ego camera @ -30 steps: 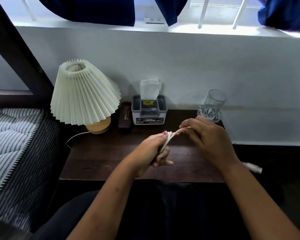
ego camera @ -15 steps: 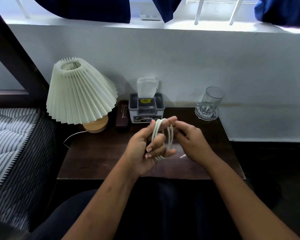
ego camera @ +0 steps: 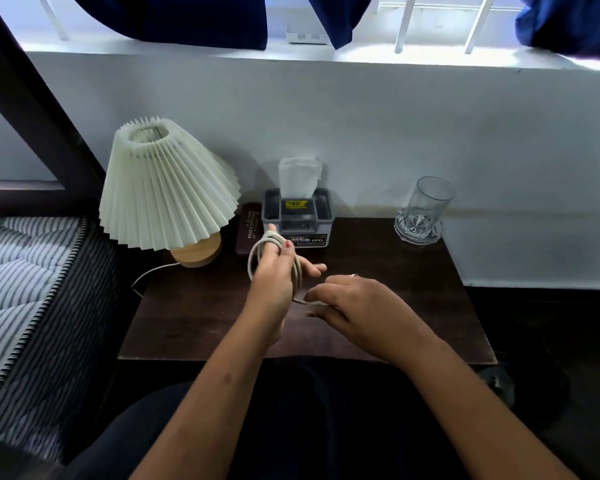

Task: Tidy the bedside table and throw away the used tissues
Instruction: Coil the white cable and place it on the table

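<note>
A white cable (ego camera: 255, 258) is coiled in loops around my left hand (ego camera: 278, 271), which is raised over the middle of the dark wooden bedside table (ego camera: 194, 317). That hand's thumb presses the loops at the top. My right hand (ego camera: 354, 303) hovers just to the right and lower, pinching the cable's loose end near the coil. A grey tissue box (ego camera: 297, 220) with a white tissue sticking up stands at the back of the table. No loose used tissues show on the table.
A pleated white lamp (ego camera: 163, 188) with a wooden base stands back left, its cord trailing off the table. A dark glasses case (ego camera: 248, 233) lies between lamp and tissue box. An empty glass (ego camera: 426, 209) on a coaster sits back right. A striped mattress (ego camera: 18, 292) borders the left.
My left hand has turned and lifted with the coil toward the tissue box. My right hand has dropped lower and to the right, drawing the cable's end under the coil.
</note>
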A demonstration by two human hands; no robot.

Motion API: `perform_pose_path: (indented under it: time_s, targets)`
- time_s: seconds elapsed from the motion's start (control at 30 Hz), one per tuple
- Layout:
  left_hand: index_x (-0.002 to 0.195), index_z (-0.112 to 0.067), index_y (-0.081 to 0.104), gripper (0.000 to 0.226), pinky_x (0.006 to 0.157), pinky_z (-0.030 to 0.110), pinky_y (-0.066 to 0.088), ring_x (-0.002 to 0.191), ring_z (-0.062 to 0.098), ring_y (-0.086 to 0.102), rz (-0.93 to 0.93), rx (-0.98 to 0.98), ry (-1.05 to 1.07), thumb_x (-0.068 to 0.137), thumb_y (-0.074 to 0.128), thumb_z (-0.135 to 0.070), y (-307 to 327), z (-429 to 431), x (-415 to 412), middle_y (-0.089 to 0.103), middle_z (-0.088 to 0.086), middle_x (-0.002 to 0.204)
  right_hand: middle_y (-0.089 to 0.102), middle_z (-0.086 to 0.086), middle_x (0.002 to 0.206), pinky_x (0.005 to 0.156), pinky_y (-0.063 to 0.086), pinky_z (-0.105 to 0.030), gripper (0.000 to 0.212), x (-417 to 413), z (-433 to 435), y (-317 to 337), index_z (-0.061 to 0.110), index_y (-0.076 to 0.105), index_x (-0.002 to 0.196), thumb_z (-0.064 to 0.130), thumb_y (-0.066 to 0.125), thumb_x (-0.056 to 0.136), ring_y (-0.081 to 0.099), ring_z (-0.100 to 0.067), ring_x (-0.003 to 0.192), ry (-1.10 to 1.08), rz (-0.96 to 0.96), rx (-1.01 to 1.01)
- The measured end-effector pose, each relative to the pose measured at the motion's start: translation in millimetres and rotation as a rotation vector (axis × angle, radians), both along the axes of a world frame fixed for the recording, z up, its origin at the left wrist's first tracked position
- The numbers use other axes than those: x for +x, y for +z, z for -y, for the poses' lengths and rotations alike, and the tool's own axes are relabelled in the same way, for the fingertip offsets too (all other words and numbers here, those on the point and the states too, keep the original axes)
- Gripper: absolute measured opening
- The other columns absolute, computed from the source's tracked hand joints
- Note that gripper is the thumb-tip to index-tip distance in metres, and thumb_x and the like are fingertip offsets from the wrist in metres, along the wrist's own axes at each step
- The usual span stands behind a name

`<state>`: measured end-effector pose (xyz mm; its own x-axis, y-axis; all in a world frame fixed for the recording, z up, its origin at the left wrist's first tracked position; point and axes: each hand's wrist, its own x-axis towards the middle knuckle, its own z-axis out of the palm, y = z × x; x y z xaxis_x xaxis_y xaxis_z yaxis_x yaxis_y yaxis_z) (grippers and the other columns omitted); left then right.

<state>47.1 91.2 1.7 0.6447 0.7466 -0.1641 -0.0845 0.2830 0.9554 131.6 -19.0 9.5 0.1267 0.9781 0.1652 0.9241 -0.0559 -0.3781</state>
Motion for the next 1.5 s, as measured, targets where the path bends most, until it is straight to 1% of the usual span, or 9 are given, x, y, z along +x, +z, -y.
perform_pose_path:
  time_s: [0.1, 0.27, 0.47, 0.57, 0.73, 0.9, 1.1, 1.27, 1.5]
  targets:
    - [0.135, -0.037, 0.03, 0.038, 0.049, 0.019, 0.039, 0.049, 0.005, 0.045, -0.105, -0.084, -0.143, 0.1, 0.034, -0.022, 2.3, 10.6, 0.8, 0.048, 0.001, 0.064, 0.06, 0.007, 0.078, 0.068, 0.044, -0.022, 0.016, 6.5, 2.4, 2.7, 0.022, 0.066, 0.089, 0.032, 0.053, 0.088, 0.054, -0.007, 0.071, -0.021, -0.169, 0.126]
    - [0.121, -0.043, 0.038, 0.03, 0.087, 0.035, 0.048, 0.087, 0.014, 0.061, -0.079, -0.165, -0.227, 0.1, 0.034, -0.022, 8.0, 20.5, 3.2, 0.062, 0.002, 0.105, 0.063, 0.003, 0.072, 0.065, 0.048, -0.028, 0.005, 12.2, 1.8, 0.1, 0.021, 0.066, 0.088, 0.019, 0.064, 0.084, 0.057, -0.011, 0.069, -0.227, -0.34, 0.249]
    - [0.144, -0.037, 0.021, 0.05, 0.081, 0.031, 0.05, 0.107, 0.02, 0.059, -0.042, -0.097, -0.224, 0.099, 0.035, -0.021, 4.1, 26.3, 5.7, 0.058, 0.002, 0.125, 0.067, 0.009, 0.067, 0.059, 0.049, -0.018, 0.019, 3.8, -8.8, -15.5, 0.028, 0.062, 0.08, 0.009, 0.061, 0.082, 0.062, -0.003, 0.063, -0.54, -0.497, 0.307]
    - [0.142, -0.036, 0.027, 0.047, 0.081, 0.025, 0.051, 0.101, 0.01, 0.06, -0.022, -0.104, -0.218, 0.099, 0.035, -0.017, 1.6, 34.9, 8.9, 0.06, 0.0, 0.114, 0.072, 0.004, 0.076, 0.066, 0.052, -0.02, 0.013, -0.6, -13.0, -17.0, 0.023, 0.069, 0.087, 0.012, 0.061, 0.084, 0.067, -0.006, 0.07, -0.546, -0.668, 0.282]
    - [0.137, -0.029, 0.035, 0.04, 0.063, 0.018, 0.054, 0.075, -0.001, 0.066, 0.009, -0.166, -0.08, 0.099, 0.035, -0.014, 0.6, 29.0, 8.8, 0.062, -0.004, 0.093, 0.067, 0.007, 0.078, 0.063, 0.051, -0.031, 0.01, -10.3, -14.1, -16.8, 0.027, 0.061, 0.091, 0.023, 0.053, 0.088, 0.062, -0.011, 0.071, -0.559, -0.418, 0.231]
    - [0.1, -0.028, 0.052, 0.021, 0.046, 0.022, 0.044, 0.04, 0.007, 0.042, 0.072, -0.249, -0.017, 0.1, 0.032, -0.019, 5.2, 23.4, 6.6, 0.052, 0.001, 0.068, 0.063, 0.009, 0.081, 0.066, 0.052, -0.027, 0.007, -2.5, -17.1, -13.3, 0.02, 0.061, 0.095, 0.017, 0.055, 0.091, 0.06, -0.002, 0.072, -0.601, -0.771, 0.398]
    - [0.121, -0.003, 0.053, 0.042, 0.035, 0.013, 0.026, 0.029, 0.002, 0.022, 0.166, -0.427, -0.236, 0.099, 0.028, -0.028, 7.3, 16.7, 3.2, 0.037, -0.004, 0.049, 0.053, 0.004, 0.097, 0.074, 0.044, -0.012, 0.048, 16.6, -11.0, -11.8, 0.027, 0.053, 0.121, -0.003, 0.052, 0.084, 0.052, -0.003, 0.081, -0.489, -0.743, 0.303]
    - [0.087, -0.008, 0.058, 0.041, 0.033, 0.013, 0.025, 0.027, 0.002, 0.021, 0.204, -0.484, -0.436, 0.097, 0.028, -0.034, 12.6, 17.0, -1.3, 0.031, -0.006, 0.04, 0.053, 0.016, 0.106, 0.101, 0.041, -0.032, 0.043, 17.3, -11.2, -8.7, 0.04, 0.056, 0.111, 0.01, 0.05, 0.08, 0.052, -0.002, 0.101, -0.347, -0.722, 0.269]
    - [0.055, -0.014, 0.046, 0.047, 0.034, 0.015, 0.025, 0.025, 0.005, 0.024, 0.238, -0.574, -0.607, 0.089, 0.033, -0.044, 14.9, 9.5, -5.9, 0.028, -0.006, 0.029, 0.069, 0.002, 0.081, 0.076, 0.047, -0.038, 0.024, 25.3, -4.3, -1.0, 0.023, 0.066, 0.094, 0.029, 0.048, 0.08, 0.059, -0.023, 0.082, -0.261, -0.568, 0.107]
